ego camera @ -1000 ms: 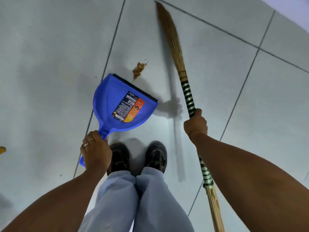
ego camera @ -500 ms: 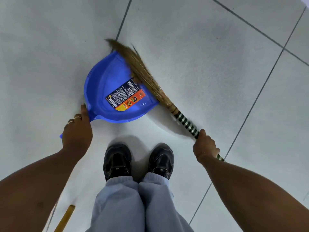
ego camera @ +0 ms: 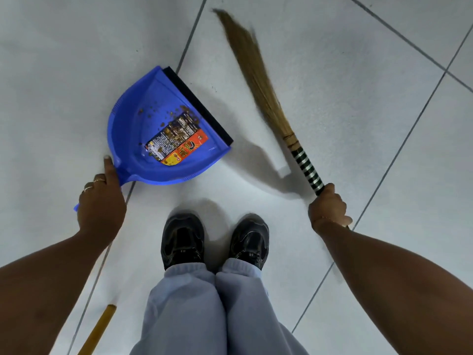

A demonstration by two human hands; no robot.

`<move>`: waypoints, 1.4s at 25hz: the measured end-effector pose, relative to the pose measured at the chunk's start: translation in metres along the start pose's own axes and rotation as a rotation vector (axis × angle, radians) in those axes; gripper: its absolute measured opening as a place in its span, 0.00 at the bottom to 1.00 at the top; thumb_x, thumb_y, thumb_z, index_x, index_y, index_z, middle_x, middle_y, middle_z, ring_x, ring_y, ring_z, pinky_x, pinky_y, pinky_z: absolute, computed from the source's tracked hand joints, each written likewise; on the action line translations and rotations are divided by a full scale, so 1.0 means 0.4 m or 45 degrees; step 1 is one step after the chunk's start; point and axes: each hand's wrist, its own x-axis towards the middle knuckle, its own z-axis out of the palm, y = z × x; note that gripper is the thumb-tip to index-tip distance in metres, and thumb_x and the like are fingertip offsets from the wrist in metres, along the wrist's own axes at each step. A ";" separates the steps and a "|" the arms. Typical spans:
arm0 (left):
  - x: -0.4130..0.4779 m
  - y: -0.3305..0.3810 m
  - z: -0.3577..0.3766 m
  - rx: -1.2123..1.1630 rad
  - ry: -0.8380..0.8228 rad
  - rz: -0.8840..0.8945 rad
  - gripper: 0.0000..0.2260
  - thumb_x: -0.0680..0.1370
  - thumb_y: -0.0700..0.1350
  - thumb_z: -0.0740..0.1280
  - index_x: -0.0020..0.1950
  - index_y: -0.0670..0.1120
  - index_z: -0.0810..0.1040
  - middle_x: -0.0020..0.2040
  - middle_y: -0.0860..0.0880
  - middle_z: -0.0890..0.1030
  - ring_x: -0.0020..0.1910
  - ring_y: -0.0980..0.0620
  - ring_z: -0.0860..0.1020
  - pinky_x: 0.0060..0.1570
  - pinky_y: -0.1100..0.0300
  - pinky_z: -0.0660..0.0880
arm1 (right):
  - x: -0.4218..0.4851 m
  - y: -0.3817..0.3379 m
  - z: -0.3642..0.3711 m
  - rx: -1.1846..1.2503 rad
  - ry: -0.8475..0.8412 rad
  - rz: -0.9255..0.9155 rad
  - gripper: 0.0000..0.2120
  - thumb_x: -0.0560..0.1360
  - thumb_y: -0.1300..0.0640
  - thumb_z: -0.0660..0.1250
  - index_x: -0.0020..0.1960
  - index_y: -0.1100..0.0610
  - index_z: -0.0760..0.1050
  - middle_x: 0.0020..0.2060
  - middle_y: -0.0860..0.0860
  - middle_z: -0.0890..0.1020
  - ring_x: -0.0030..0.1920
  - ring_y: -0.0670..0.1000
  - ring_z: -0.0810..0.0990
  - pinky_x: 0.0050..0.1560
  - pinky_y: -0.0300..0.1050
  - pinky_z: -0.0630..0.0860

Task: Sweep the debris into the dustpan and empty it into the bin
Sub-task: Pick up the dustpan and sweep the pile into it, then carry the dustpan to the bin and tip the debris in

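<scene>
- Yellow stick (ego camera: 98, 329): lies on the floor (ego camera: 358, 73) at 7 o'clock; only one end shows, and what it belongs to cannot be told.
- Left hand (ego camera: 101, 203): grip closed round the dustpan handle, index finger stretched along the pan's rear wall; two rings visible.
- Dustpan (ego camera: 143, 139): blue, flat on the floor at 10 o'clock from the shoes (ego camera: 215, 239), black rubber lip facing 1 o'clock; printed label on its base.
- Debris (ego camera: 176, 119): brown crumbs scattered inside the pan, mostly near the lip and over the label. A few dark specks on the tile just beyond the lip; too small to identify.
- Broom (ego camera: 256, 70): straw head blurred, off to the pan's right and clear of it, tip toward 12 o'clock; banded handle runs down to 4 o'clock.
- Right hand (ego camera: 329, 208): grip wrapped tight round the broom handle below the banding.
- Step in hand: sweeping looks near complete, the bulk already collected.
- Next move, by judgement: one short pass for leftover specks, then lift the pan level, lip tipped up, and carry it to the bin, which is not in view.
</scene>
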 end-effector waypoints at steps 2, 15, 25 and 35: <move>0.006 -0.009 -0.009 -0.001 -0.012 -0.013 0.30 0.73 0.28 0.61 0.74 0.34 0.54 0.48 0.27 0.73 0.40 0.28 0.73 0.36 0.38 0.71 | -0.036 -0.007 0.019 -0.145 -0.058 -0.101 0.17 0.75 0.68 0.56 0.62 0.57 0.67 0.54 0.58 0.78 0.58 0.60 0.75 0.58 0.58 0.68; -0.157 0.160 -0.252 -0.480 -0.090 -0.268 0.15 0.75 0.31 0.61 0.61 0.32 0.65 0.53 0.30 0.74 0.51 0.29 0.75 0.50 0.40 0.71 | -0.272 0.071 -0.157 0.323 -0.144 -0.111 0.20 0.73 0.69 0.59 0.64 0.62 0.66 0.58 0.62 0.74 0.57 0.64 0.75 0.56 0.54 0.73; -0.330 0.720 -0.678 -0.557 -0.152 -0.031 0.22 0.78 0.40 0.63 0.68 0.39 0.61 0.65 0.38 0.71 0.59 0.34 0.73 0.55 0.47 0.68 | -0.340 0.297 -0.567 0.745 0.012 -0.036 0.29 0.79 0.62 0.59 0.78 0.56 0.53 0.66 0.61 0.70 0.65 0.61 0.70 0.62 0.53 0.69; -0.585 1.415 -0.678 -0.456 -0.080 0.021 0.20 0.79 0.40 0.60 0.70 0.40 0.60 0.65 0.41 0.71 0.61 0.37 0.72 0.57 0.48 0.68 | -0.066 0.913 -0.754 0.902 -0.156 0.372 0.27 0.77 0.62 0.58 0.75 0.58 0.56 0.63 0.61 0.71 0.62 0.63 0.72 0.58 0.55 0.73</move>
